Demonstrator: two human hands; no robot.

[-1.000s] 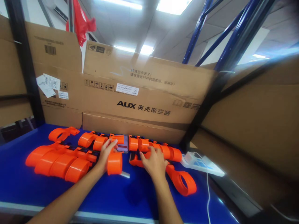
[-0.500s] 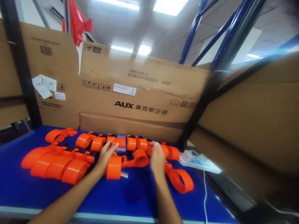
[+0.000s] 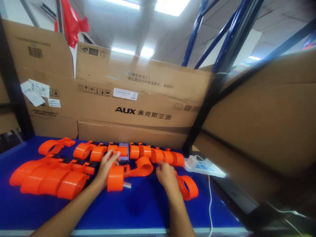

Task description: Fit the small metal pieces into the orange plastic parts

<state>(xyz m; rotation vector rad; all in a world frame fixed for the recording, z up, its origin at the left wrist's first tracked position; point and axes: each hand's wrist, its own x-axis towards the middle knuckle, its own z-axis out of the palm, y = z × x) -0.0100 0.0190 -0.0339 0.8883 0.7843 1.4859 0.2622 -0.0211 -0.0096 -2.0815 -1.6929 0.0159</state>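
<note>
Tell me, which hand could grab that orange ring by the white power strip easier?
Probably the right hand. It lies right beside the orange ring, while the left hand is across the blue table, resting on an orange tube.

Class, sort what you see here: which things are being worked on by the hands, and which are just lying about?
In hand: left hand on orange cylinder; right hand by orange ring piece and orange loop.

Lying about: orange parts pile, power strip, AUX carton.

Bare blue tabletop (image 3: pixel 148 207) in front; orange parts (image 3: pixel 51 179) crowding, seemingly, behind.
</note>
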